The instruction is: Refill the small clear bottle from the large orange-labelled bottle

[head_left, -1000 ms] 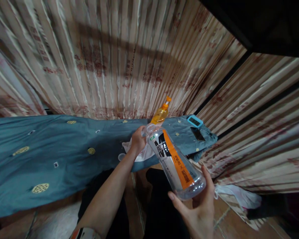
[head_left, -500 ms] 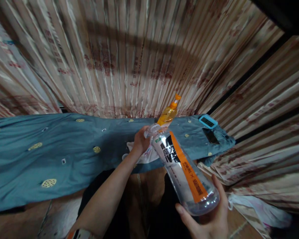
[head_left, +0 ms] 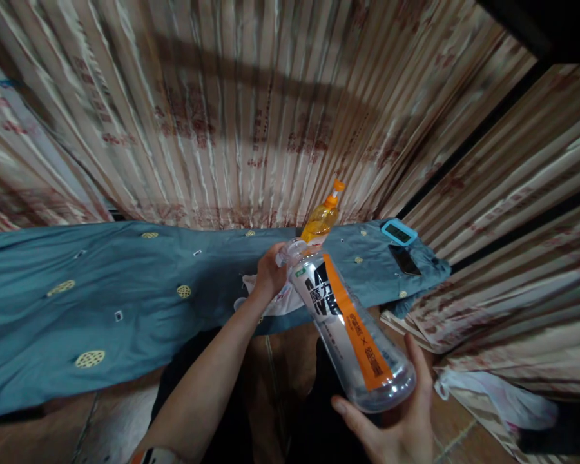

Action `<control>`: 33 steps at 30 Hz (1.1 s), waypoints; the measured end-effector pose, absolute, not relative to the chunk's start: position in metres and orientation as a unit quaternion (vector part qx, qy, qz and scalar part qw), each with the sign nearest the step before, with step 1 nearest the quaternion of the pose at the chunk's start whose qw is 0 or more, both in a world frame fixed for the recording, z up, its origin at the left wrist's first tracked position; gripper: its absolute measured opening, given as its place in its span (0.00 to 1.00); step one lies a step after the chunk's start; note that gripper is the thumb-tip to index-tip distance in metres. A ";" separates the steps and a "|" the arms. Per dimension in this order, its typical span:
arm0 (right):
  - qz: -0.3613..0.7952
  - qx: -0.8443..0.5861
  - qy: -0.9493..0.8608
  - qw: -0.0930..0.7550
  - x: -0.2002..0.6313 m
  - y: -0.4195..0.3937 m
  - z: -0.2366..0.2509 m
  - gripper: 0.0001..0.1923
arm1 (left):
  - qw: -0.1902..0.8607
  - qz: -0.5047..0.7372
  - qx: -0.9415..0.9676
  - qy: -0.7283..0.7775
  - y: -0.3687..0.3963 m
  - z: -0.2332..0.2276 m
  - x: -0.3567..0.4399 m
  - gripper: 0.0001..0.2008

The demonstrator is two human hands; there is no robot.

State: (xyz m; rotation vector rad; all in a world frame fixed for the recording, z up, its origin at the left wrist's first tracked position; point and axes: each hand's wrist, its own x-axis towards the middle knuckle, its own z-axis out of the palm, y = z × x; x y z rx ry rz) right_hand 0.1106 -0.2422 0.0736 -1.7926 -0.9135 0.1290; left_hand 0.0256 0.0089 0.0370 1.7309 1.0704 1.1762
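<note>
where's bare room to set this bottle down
Widest: teal cloth left of the left hand, before the curtain. Smaller: between the orange pump bottle and blue-rimmed digital clock. Crowded: around the clear bottle, and by the clock, where a phone lies.

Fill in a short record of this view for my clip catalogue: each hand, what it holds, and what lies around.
Left hand: at the bottle's neck, fingers partly hidden
Right hand: around the bottle's base
Clear bottle: tilted, base toward the person, orange-and-black label
Beyond it: orange pump bottle on teal patterned cloth
Cloth's right end: blue-framed digital clock, dark flat device
Backdrop: pleated curtain
</note>
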 end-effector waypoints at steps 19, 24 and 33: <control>0.107 -0.734 -0.355 0.569 0.104 -0.242 0.079 0.56 | 0.393 0.456 0.675 0.427 0.007 0.041 0.026 0.14; 0.023 -0.720 -0.443 0.533 0.116 -0.245 0.068 0.56 | 0.393 0.464 0.669 0.427 0.007 0.039 0.027 0.13; 0.060 -0.694 -0.423 0.580 0.118 -0.246 0.060 0.54 | 0.381 0.466 0.678 0.421 0.010 0.034 0.027 0.14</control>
